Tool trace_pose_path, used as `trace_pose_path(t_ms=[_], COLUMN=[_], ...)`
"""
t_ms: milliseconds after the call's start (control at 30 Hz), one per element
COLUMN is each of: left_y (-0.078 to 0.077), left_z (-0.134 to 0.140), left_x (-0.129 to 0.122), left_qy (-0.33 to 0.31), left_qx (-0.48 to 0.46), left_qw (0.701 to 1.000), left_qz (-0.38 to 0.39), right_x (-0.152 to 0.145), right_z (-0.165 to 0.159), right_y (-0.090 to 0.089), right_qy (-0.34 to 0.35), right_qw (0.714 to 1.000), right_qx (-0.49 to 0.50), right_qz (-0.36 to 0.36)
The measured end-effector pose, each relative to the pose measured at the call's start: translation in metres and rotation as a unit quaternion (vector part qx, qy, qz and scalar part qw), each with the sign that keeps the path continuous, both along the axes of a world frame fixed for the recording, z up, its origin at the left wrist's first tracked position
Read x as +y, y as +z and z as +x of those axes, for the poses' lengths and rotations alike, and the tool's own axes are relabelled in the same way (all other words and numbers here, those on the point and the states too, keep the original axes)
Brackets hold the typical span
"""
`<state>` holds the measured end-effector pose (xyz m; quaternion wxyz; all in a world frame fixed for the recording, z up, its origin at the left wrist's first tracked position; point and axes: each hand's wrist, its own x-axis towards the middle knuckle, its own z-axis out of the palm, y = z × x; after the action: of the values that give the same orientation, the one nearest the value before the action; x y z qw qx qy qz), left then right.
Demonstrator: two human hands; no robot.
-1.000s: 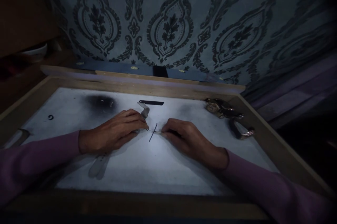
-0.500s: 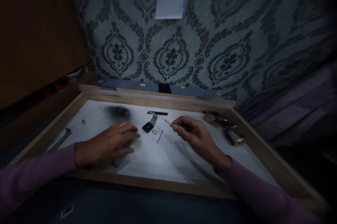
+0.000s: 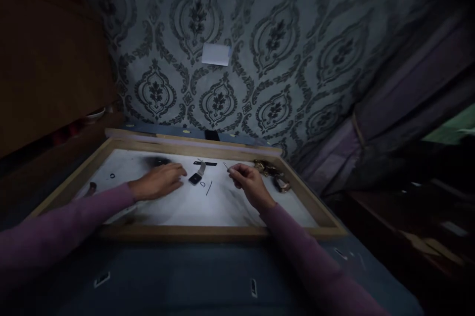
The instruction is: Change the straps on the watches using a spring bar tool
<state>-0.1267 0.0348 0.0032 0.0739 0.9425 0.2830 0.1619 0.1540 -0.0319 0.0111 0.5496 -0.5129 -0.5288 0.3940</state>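
Observation:
Inside a shallow wood-framed tray (image 3: 237,231) lies a smartwatch (image 3: 195,178), its dark face up and a pale strap piece (image 3: 202,167) attached at its upper side. My left hand (image 3: 159,181) hovers just left of the watch, fingers loosely apart and holding nothing. To the right of the watch, my right hand (image 3: 249,182) pinches a slim, pointed metal tool (image 3: 225,165) whose tip points up and left. A small dark loop (image 3: 202,184) and a thin dark rod (image 3: 209,188) rest near the watch. Behind it is a flat black strip (image 3: 211,163).
Several watches (image 3: 281,185) are bunched at the tray's right side. A small ring (image 3: 112,176) and a strap-like piece (image 3: 92,187) lie at its left. Patterned wallpaper (image 3: 218,101) rises behind; a purple curtain (image 3: 341,145) hangs at right.
The camera view has pulled back and turned right, showing more curtain. My left hand has shifted farther into the tray beside the smartwatch. My right hand keeps its pinch on the tool.

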Motion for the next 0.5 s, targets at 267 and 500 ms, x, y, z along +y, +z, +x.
trace_pose_path(t_ms=[267, 500], left_y=[-0.013, -0.01], left_z=[0.066, 0.061], left_x=[0.002, -0.01], left_qy=[0.03, -0.075], left_qx=[0.017, -0.027], left_qw=[0.999, 0.997], left_qz=[-0.002, -0.015], right_x=[0.005, 0.011], right_z=[0.012, 0.023], right_y=[-0.009, -0.016], right_qy=[-0.019, 0.001], right_qw=[1.0, 0.999], right_qx=[-0.007, -0.025], right_qz=[0.021, -0.022])
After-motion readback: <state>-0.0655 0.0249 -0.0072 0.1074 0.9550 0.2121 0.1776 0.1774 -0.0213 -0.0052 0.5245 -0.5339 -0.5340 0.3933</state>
